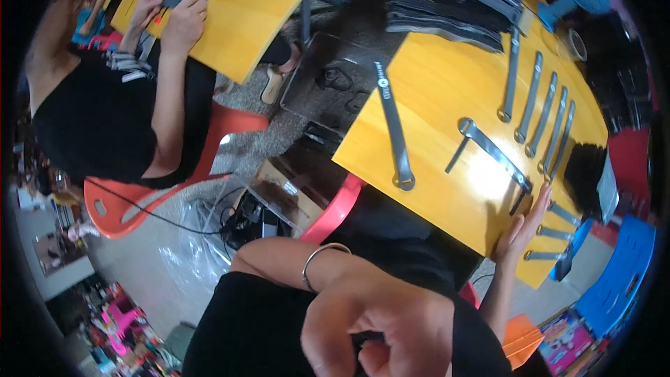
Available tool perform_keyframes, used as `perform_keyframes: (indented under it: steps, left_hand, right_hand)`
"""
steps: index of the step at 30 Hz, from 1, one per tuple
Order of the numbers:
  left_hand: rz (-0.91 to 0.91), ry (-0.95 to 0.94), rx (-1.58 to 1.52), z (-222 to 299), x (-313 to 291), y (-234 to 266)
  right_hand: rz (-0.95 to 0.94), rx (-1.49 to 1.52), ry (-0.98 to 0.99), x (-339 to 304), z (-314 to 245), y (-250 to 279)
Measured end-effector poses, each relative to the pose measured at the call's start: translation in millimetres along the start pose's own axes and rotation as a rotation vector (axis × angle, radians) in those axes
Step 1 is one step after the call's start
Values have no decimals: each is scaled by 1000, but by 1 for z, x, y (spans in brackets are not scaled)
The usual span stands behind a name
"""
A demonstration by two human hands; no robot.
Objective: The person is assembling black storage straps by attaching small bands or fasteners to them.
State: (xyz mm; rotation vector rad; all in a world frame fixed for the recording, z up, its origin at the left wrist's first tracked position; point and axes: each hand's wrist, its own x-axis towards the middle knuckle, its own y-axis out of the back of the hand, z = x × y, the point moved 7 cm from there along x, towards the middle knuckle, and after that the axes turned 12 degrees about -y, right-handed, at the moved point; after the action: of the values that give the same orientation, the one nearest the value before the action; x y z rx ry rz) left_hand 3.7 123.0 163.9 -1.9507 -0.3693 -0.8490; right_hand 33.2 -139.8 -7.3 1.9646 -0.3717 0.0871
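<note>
Already a row of grey metal strips [541,115] is laid out on the yellow table [433,91] – a dark stack [453,10] waits; the right hand [522,227] rests open-palmed at the edge, the left hand [380,331] curled, seemingly holding nothing

Lying flat on the yellow wooden worktop [447,91]: long grey metal strip with a ring end [395,128], near the left edge, ring toward the near side. Just right of it, flat grey metal bar with a looped end [494,153], slanting down toward the right hand [522,227], fingertips close beside its lower end.
</note>
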Motion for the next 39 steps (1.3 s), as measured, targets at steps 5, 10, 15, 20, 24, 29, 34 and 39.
perform_keyframes:
  steps: [5,10,15,20,24,29,34,39]
  left_hand:
    - [-6,276,94,-14,24,7]
    - [-156,402,154,-20,19,1]
    - [-25,313,369,1,11,10]
    - [269,674,1587,64,-23,64]
    - [665,484,2055,130,-75,85]
    - [723,572,2248,157,-105,92]
    - [592,457,2184,133,-105,107]
    - [704,786,1523,67,-93,133]
  right_hand:
    - [27,49,13,2,6,2]
    - [113,11,118,-1,-10,16]
    - [44,266,259,8,-80,15]
    - [-343,309,347,37,-182,-61]
    - [-456,125,262,37,-222,-101]
    - [-554,108,168,33,-225,-114]
    - [-519,630,154,31,-194,-58]
    - [-395,1239,-122,15,-125,2]
